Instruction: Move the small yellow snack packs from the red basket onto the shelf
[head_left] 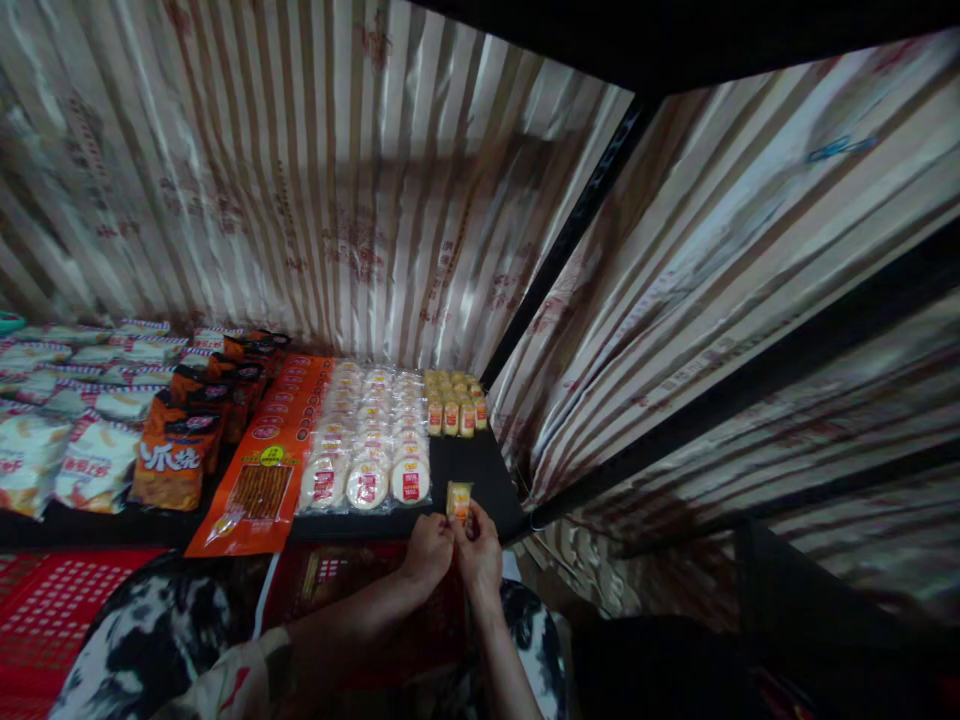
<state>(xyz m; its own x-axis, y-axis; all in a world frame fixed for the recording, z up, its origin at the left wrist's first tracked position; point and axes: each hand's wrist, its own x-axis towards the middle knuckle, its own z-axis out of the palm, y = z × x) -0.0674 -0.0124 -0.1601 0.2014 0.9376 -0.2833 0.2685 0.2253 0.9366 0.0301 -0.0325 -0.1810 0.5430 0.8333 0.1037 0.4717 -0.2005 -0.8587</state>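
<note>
Glossy plastic snack packet (459, 499), matt black shelf (480, 470), shiny striped foil backing (337, 200)

Both hands met at the front edge of a dark shelf (480, 470), the left hand (427, 552) and right hand (478, 555) together pinching a small yellow snack packet (459, 500) in a fingertip grip. Just left of the grip lay rows of round white wrapped cakes (371, 440); beyond it, at the back, stood a cluster of matching yellow packets (453, 402). Farther left were long orange packets (262, 470) and orange-and-black bags (191, 430). Striped foil sheeting (337, 180) hung behind.
</note>
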